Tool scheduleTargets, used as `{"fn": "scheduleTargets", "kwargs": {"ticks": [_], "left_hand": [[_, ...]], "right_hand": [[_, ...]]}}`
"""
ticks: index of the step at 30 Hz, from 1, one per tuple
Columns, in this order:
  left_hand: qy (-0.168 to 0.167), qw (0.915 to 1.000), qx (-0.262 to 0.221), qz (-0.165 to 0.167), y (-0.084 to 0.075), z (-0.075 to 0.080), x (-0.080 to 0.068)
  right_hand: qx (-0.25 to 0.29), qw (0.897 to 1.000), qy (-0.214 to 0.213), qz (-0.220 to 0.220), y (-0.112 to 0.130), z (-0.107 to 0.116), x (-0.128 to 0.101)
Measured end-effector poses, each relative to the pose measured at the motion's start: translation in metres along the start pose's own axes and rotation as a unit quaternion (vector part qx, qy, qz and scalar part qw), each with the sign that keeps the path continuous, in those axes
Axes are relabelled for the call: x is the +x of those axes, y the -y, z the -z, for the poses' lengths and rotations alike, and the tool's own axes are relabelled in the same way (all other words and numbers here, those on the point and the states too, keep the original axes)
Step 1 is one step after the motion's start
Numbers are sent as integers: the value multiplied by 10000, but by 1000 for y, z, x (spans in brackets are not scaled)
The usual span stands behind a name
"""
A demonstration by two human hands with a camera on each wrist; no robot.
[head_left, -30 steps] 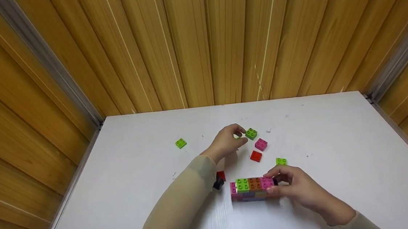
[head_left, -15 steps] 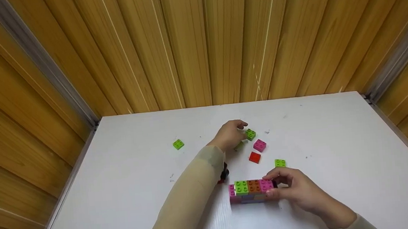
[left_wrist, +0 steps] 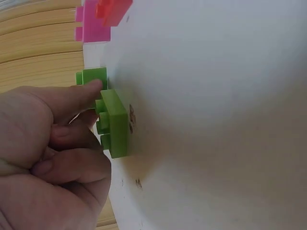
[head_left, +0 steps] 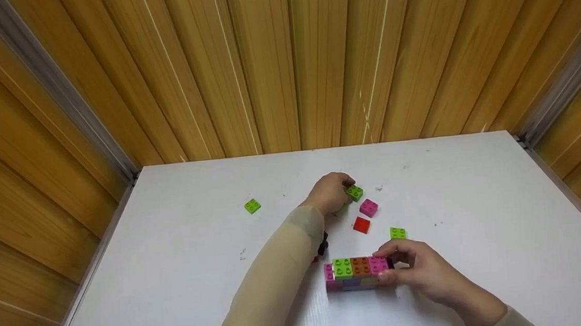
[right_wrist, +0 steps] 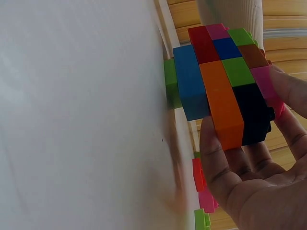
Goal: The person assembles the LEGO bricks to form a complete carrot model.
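In the head view my left hand (head_left: 328, 192) reaches to the far middle of the table and pinches a green brick (head_left: 355, 193) between thumb and fingers. A flatter green brick (left_wrist: 115, 124) lies beside those fingers, partly hidden under the hand in the head view. My right hand (head_left: 425, 266) grips the right end of a built block of joined bricks (head_left: 351, 268), thumb on the near side. Pink, lime and brown studs top this block. Blue, orange, dark blue, red and black bricks show lower down in the right wrist view.
A pink brick (head_left: 368, 208) and a flat red brick (head_left: 362, 225) lie near the left hand. One lime brick (head_left: 397, 233) sits just beyond the right hand, another (head_left: 252, 206) far left. Black and red pieces (head_left: 323, 246) show beside the left sleeve. Wood-patterned walls border the white table (head_left: 175, 275).
My left hand has moved slightly right and its fingers have closed on the green brick. The right hand keeps its grip on the built block, which stays in nearly the same place.
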State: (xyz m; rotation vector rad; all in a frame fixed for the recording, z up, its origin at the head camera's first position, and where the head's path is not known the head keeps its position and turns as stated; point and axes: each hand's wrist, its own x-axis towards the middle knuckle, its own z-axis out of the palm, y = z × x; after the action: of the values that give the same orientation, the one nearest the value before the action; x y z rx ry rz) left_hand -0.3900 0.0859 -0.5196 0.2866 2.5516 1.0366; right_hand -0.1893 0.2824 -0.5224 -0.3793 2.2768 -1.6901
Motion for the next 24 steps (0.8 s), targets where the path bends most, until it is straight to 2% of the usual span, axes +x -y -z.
{"fn": "scheduleTargets", "kwargs": {"ticks": [4, 12, 18, 24], "left_hand": [[-55, 10000, -8, -40, 1, 3, -2], [-134, 9987, -486, -86, 4, 14, -10], [-139, 9981, -485, -354, 10, 27, -22], [-3, 9953, -693, -672, 20, 38, -43]], "right_hand": [[-7, 10000, 6, -6, 0, 0, 0], [-3, 10000, -10, 96, -1, -1, -1], [-43, 10000, -37, 57, 0, 0, -1], [-76, 10000, -14, 29, 1, 0, 0]]}}
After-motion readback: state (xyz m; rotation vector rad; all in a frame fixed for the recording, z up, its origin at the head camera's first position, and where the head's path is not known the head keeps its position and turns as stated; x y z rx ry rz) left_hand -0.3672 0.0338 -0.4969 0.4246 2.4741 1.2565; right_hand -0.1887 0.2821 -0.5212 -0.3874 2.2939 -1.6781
